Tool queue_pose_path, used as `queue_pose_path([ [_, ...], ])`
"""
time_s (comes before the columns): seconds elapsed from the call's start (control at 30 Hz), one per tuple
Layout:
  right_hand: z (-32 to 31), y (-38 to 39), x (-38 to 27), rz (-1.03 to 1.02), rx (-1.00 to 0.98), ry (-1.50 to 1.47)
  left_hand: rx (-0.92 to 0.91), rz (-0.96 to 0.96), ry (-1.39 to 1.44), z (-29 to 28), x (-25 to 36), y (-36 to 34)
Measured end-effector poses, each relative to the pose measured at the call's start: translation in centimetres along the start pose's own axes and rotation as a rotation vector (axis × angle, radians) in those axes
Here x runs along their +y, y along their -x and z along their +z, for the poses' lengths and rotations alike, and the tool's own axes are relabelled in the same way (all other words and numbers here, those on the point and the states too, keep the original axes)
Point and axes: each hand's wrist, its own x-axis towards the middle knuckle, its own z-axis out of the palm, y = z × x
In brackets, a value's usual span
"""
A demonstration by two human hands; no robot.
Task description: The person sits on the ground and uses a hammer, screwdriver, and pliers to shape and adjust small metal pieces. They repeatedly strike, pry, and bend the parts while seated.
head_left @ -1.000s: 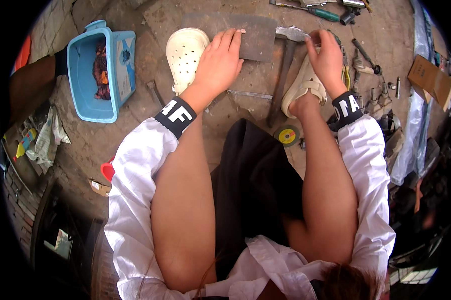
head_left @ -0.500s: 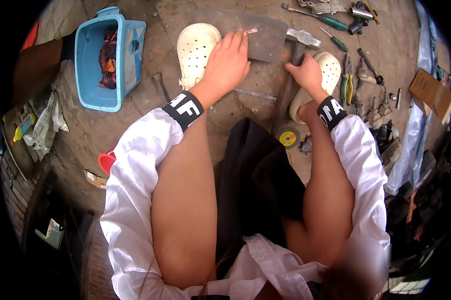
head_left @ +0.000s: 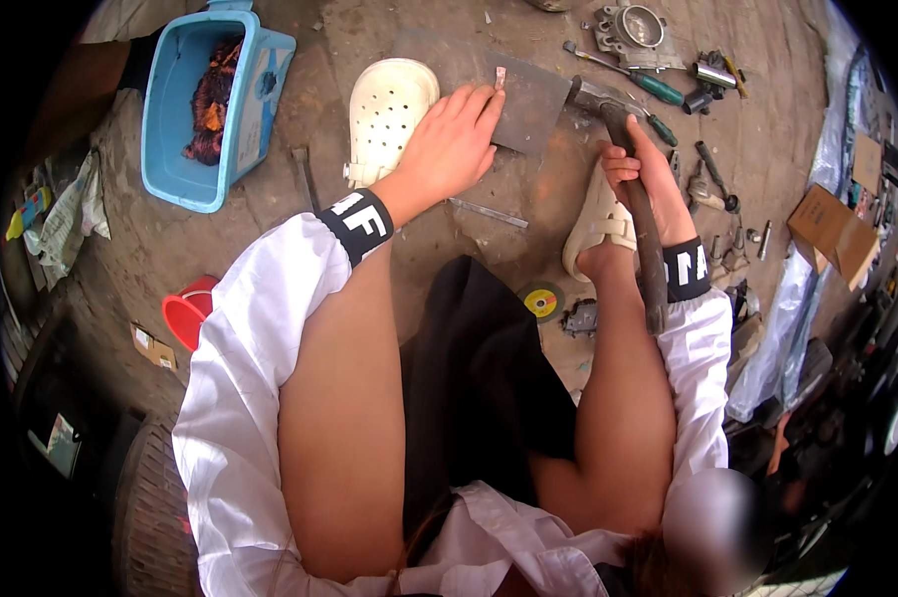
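My left hand (head_left: 449, 139) is closed over a flat grey metal plate (head_left: 538, 109) on the ground, fingers pressed together. A small copper-coloured strip (head_left: 500, 77) sticks out beyond its fingertips, above the plate. My right hand (head_left: 658, 179) grips a hammer (head_left: 651, 264) by its dark handle. The hammer's head lies just past the plate's right edge, and the handle end hangs over my right forearm. A cream clog (head_left: 394, 104) on my left foot stands beside the plate. The other cream clog (head_left: 588, 224) is partly hidden behind my right hand and the hammer.
A blue basin (head_left: 215, 189) with dark reddish stuff inside stands at left, above a red bucket (head_left: 185, 310). A metal bar (head_left: 489, 213) and a cutting disc (head_left: 541, 301) lie before me. Screwdrivers (head_left: 658, 90), metal parts (head_left: 633, 28) and a cardboard box (head_left: 832, 234) are at right.
My right hand has taken hold of the hammer and lifted it, its handle now tilted toward my forearm. The copper-coloured strip has turned from pointing right to pointing away from me.
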Motion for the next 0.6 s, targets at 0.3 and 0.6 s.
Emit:
queue_pose_path([
  [0.3, 4.7, 6.8, 1.0, -0.857, 0.242, 1.087, 0.104, 0.062, 0.093, -2.2, -2.0, 0.2],
  [0.6, 7.1, 4.7, 1.1, -0.664, 0.135, 1.447, 0.323, 0.006, 0.215, -2.4, -3.0, 1.2],
])
